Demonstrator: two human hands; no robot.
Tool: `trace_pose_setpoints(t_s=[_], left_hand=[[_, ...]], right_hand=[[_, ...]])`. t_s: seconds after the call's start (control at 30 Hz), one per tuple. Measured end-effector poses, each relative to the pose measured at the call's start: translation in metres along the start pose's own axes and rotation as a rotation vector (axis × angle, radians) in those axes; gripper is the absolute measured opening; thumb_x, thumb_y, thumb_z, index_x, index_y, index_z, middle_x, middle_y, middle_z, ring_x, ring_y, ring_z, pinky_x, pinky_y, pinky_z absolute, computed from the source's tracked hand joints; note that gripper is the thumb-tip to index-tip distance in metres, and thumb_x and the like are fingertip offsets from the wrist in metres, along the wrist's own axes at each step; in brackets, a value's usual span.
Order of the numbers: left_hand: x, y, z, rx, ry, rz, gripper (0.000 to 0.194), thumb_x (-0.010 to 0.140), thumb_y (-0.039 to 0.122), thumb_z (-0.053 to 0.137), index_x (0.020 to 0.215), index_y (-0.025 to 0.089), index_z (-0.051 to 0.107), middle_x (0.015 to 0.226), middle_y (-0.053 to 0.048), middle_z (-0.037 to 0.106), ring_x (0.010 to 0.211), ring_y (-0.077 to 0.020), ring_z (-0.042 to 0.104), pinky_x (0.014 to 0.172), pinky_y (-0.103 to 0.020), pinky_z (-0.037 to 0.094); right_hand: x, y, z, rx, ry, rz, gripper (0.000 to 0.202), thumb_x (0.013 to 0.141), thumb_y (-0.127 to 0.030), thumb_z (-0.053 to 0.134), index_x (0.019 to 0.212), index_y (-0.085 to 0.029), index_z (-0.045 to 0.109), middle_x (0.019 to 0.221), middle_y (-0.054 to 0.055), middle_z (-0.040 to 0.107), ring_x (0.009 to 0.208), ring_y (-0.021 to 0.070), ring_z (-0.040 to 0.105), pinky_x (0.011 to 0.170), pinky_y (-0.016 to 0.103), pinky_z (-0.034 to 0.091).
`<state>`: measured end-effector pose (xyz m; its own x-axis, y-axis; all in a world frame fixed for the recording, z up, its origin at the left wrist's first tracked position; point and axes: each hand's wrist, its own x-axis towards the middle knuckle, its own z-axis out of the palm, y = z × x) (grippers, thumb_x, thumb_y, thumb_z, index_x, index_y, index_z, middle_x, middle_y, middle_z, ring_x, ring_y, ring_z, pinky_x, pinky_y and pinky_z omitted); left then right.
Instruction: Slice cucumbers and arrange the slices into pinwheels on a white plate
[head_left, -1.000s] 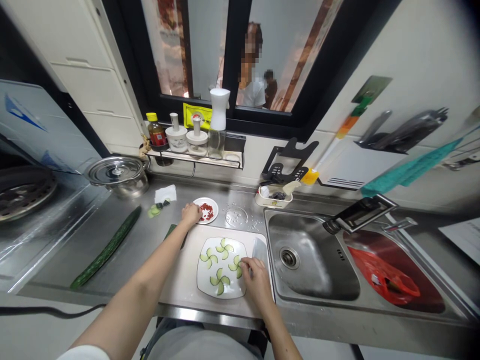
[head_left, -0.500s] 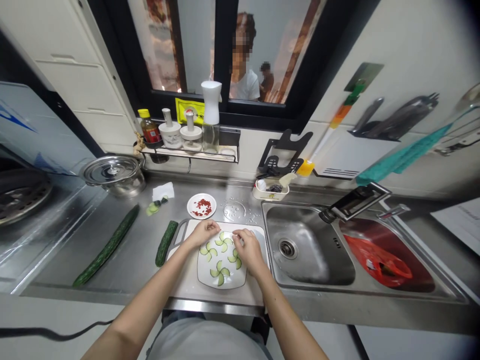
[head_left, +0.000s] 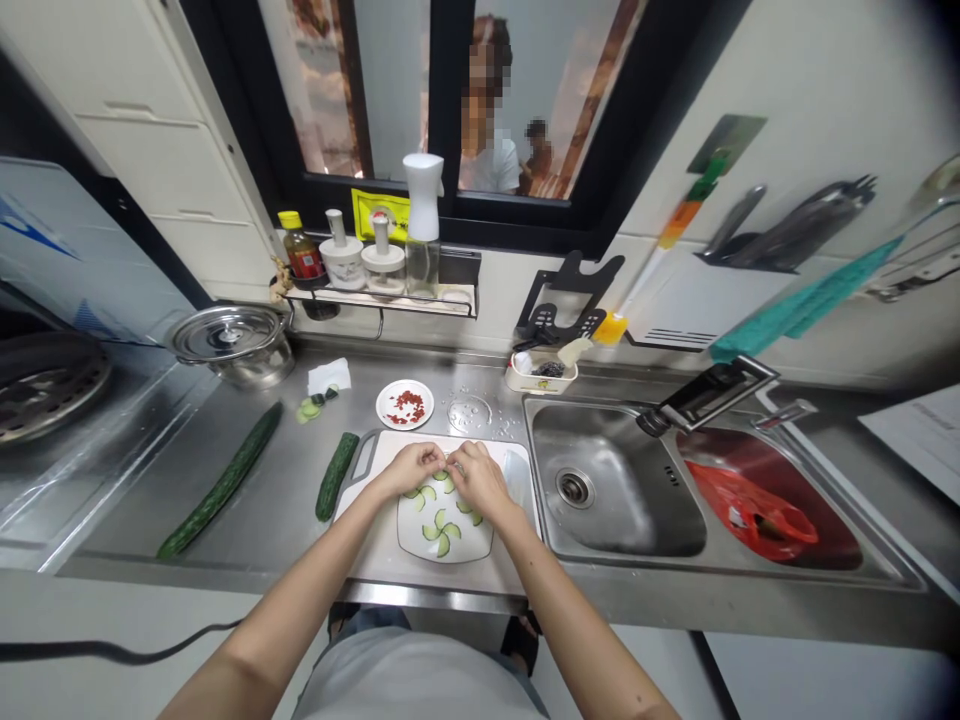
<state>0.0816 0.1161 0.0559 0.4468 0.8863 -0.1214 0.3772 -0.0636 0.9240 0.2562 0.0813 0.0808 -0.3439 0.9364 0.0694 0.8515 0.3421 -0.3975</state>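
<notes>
A white plate with a dark rim line lies on the pale cutting board. Cucumber slices are laid on it in pinwheel shapes. Over the plate's far edge, my left hand has its thumb and fingers pinched together; anything between them is too small to make out. Right beside it, my right hand is bent over the farthest pinwheel with its fingertips closed, partly hiding the slices. Whatever it pinches is hidden too. Behind the hands stands a small white dish of red bits.
A cut cucumber lies left of the board, a long cucumber farther left. A knife blade rests at the board's right side. The sink is to the right, a lidded pot at the back left.
My hands have come together over the far pinwheel. The right hand moved left and its fingers closed in toward the left hand. The view has shifted slightly.
</notes>
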Motion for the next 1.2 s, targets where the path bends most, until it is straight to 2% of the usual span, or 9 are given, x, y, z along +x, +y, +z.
trace_pose_setpoints(t_s=[0.13,0.3,0.37,0.5,0.73,0.9,1.2], left_hand=[[0.0,-0.002,0.002,0.013,-0.003,-0.001,0.018,0.081,0.03,0.057,0.081,0.013,0.064,0.075,-0.004,0.067,0.069,-0.0128,0.058,0.067,-0.022,0.045],[0.001,-0.012,0.004,0.194,0.222,-0.086,0.015,0.081,0.024,0.056,0.091,0.017,0.066,0.082,-0.002,0.069,0.077,-0.0141,0.061,0.074,-0.023,0.045],[0.001,-0.016,0.006,0.299,0.262,-0.118,0.015,0.08,0.022,0.057,0.092,0.019,0.066,0.083,-0.001,0.068,0.077,-0.0145,0.061,0.074,-0.024,0.044],[0.0,-0.019,0.015,0.452,0.233,-0.106,0.014,0.079,0.02,0.057,0.09,0.02,0.066,0.086,-0.002,0.068,0.082,-0.0164,0.059,0.075,-0.026,0.042],[0.001,-0.019,0.029,0.554,0.209,-0.131,0.015,0.081,0.021,0.056,0.091,0.02,0.068,0.091,-0.004,0.068,0.09,-0.019,0.058,0.08,-0.028,0.04],[0.005,-0.022,0.029,0.569,0.179,-0.121,0.02,0.086,0.021,0.051,0.095,0.02,0.068,0.099,-0.006,0.068,0.096,-0.02,0.057,0.084,-0.029,0.04],[0.004,-0.023,0.028,0.571,0.185,-0.141,0.02,0.085,0.021,0.054,0.097,0.02,0.069,0.098,-0.006,0.066,0.097,-0.0206,0.056,0.087,-0.03,0.04]], right_hand=[[-0.001,0.002,0.003,0.02,0.014,0.005,0.014,0.091,-0.022,0.051,0.086,-0.021,0.064,0.093,0.005,0.058,0.092,0.019,0.046,0.075,0.028,0.035],[-0.003,0.01,0.014,0.035,0.05,0.054,0.016,0.091,-0.023,0.05,0.085,-0.02,0.065,0.09,0.005,0.058,0.09,0.0192,0.045,0.078,0.029,0.034],[-0.003,0.015,0.022,0.017,0.055,0.08,0.017,0.091,-0.024,0.05,0.085,-0.02,0.065,0.09,0.006,0.058,0.091,0.0199,0.044,0.079,0.03,0.033],[-0.004,0.021,0.036,-0.025,0.051,0.114,0.017,0.091,-0.025,0.051,0.082,-0.02,0.066,0.091,0.007,0.058,0.092,0.0208,0.043,0.079,0.03,0.032],[-0.005,0.024,0.051,-0.052,0.079,0.1,0.016,0.09,-0.025,0.052,0.083,-0.02,0.065,0.093,0.007,0.057,0.092,0.0213,0.041,0.079,0.031,0.031],[-0.004,0.025,0.056,-0.04,0.127,0.06,0.014,0.089,-0.024,0.051,0.085,-0.019,0.064,0.096,0.007,0.056,0.094,0.0214,0.04,0.082,0.032,0.033],[-0.003,0.028,0.057,-0.044,0.103,-0.061,0.013,0.09,-0.02,0.051,0.092,-0.019,0.064,0.107,0.008,0.055,0.099,0.0213,0.039,0.085,0.033,0.033]])
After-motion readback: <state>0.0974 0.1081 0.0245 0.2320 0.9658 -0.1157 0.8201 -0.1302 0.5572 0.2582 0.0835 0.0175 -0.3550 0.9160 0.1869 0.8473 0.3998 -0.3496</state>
